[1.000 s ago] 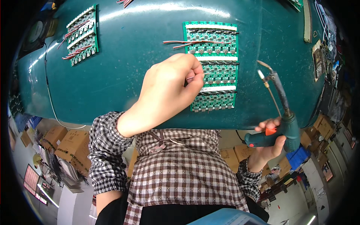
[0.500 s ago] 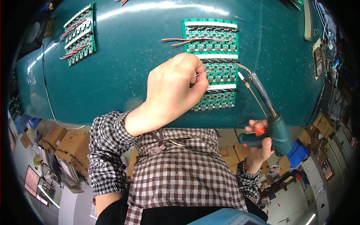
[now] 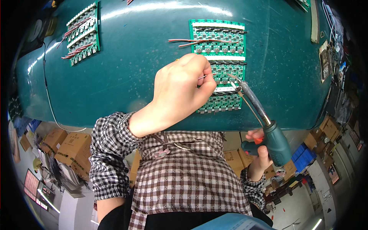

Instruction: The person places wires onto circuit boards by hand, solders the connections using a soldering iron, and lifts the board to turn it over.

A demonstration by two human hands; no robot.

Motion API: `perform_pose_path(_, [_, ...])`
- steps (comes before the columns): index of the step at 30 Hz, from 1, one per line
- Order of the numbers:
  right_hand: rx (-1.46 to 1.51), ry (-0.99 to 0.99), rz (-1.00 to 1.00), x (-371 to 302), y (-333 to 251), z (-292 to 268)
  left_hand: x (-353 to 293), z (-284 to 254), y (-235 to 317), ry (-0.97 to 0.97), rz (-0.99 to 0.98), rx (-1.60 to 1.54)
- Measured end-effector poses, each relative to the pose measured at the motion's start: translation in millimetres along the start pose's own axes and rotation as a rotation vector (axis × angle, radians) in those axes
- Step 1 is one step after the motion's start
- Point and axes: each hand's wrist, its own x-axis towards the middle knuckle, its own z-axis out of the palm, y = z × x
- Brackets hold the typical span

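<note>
On the green tabletop [image 3: 126, 92] lies the circuit-board panel [image 3: 226, 58], partly screened from me. I'd steady the soldering gun [image 3: 279, 143], gripped in my right hand [image 3: 263, 159]; my left hand [image 3: 182, 82] pinches a thin wire [image 3: 202, 77]. I'd hold that wire still without crowding the tip [image 3: 231, 76], whose contact with the panel I can't confirm.

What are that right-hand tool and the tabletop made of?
The tool body looks like hard plastic: smooth, evenly green. Its shaft seems metal, grey with a bright glint. The tabletop is green and glossy, mirroring a light streak; possibly vinyl or rubber.
</note>
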Motion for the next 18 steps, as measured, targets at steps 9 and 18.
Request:
perform_pose_path(9, [0.089,0.023,0.059,-1.2,-2.4,1.7,0.5,1.1,-1.4,0.008,0.014,-0.001])
perform_pose_path(18, [0.086,0.033,0.037,-1.3,-1.0,2.6,0.2,1.2,0.1,0.010,0.008,0.014])
